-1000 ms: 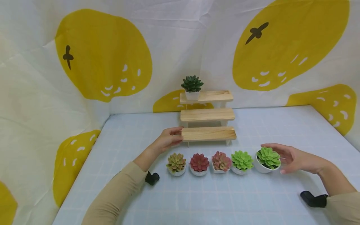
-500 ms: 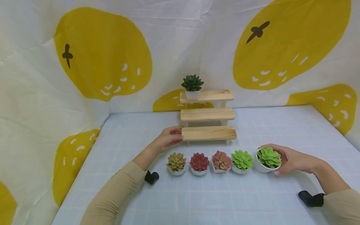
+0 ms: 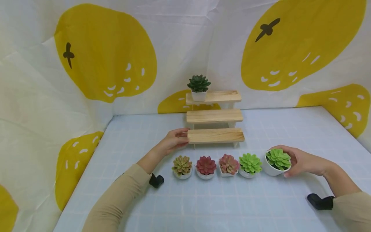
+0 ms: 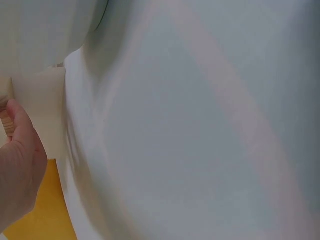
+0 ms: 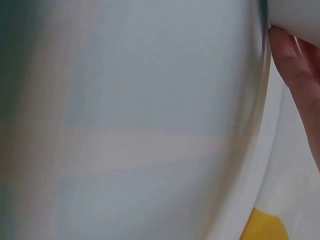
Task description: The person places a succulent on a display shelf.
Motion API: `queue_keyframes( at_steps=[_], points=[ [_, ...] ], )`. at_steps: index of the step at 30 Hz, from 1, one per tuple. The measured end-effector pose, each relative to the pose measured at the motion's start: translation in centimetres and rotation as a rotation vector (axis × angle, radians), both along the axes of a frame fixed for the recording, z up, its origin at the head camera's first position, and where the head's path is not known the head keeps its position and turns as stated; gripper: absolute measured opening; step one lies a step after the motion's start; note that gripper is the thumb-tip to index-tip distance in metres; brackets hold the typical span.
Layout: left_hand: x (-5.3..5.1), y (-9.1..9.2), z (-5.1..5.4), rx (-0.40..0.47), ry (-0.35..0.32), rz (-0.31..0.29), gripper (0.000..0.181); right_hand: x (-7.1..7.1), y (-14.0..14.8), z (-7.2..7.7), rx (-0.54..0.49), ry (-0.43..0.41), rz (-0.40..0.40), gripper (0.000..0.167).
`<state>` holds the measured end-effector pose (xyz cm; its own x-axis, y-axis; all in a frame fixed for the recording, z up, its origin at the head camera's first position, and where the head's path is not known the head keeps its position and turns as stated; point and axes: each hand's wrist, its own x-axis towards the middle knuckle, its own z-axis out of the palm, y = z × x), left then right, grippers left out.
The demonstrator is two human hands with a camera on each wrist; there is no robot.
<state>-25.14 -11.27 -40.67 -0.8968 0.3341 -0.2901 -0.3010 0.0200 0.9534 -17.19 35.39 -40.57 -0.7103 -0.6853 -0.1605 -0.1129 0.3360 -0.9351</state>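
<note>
My left hand (image 3: 173,140) holds the left end of the lowest step of a three-tier wooden display stand (image 3: 215,136); in the left wrist view its thumb and fingers pinch the board's edge (image 4: 7,122). At the right, my right hand (image 3: 307,161) grips a bright green potted succulent (image 3: 279,159), fingers behind the round white pot and thumb at its near side. The right wrist view catches only part of this white pot (image 5: 297,17) against the fingers. A dark green succulent (image 3: 198,84) in a square white pot stands on the top step, at its left.
In front of the stand sit a tan succulent (image 3: 182,165), a dark red succulent (image 3: 206,165), a pink succulent (image 3: 229,164) and another green succulent (image 3: 250,163), in a row. The pale checked tablecloth (image 3: 203,206) meets a white curtain (image 3: 179,38) with yellow fruit prints.
My right hand has come in from the right, its thumb and fingers closing round the rightmost green succulent's pot. The left hand stays on the lowest step. The camera view has shifted slightly.
</note>
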Motion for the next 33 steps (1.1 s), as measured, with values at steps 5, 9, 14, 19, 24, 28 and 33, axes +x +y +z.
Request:
queue_keyframes(
  at_steps=[5, 9, 14, 19, 24, 28, 33],
  points=[
    [0.0, 0.0, 0.1, 0.001, -0.005, -0.002, 0.051, -0.2, 0.5, 0.3, -0.025, 0.005, -0.032, 0.069],
    [0.0, 0.0, 0.1, 0.003, -0.012, 0.008, 0.051, -0.2, 0.6, 0.7, 0.039, 0.036, -0.113, 0.067],
    [0.1, 0.1, 0.1, 0.008, -0.012, 0.009, 0.050, -0.6, 0.3, 1.1, 0.093, 0.072, -0.204, 0.063],
    [0.1, 0.0, 0.1, -0.002, -0.008, 0.008, 0.050, -1.2, -0.3, 1.6, 0.145, 0.102, -0.280, 0.061],
    [0.1, 0.0, 0.2, -0.006, -0.014, 0.010, 0.050, -1.9, -0.8, 2.6, 0.170, 0.118, -0.322, 0.063],
    [0.2, 0.0, 0.2, -0.002, -0.011, 0.013, 0.051, -2.6, -1.4, 3.6, 0.116, 0.114, -0.351, 0.062],
    [0.1, 0.0, 0.3, -0.005, -0.013, 0.013, 0.051, -3.2, -2.2, 4.7, 0.064, 0.116, -0.376, 0.064]
  ],
)
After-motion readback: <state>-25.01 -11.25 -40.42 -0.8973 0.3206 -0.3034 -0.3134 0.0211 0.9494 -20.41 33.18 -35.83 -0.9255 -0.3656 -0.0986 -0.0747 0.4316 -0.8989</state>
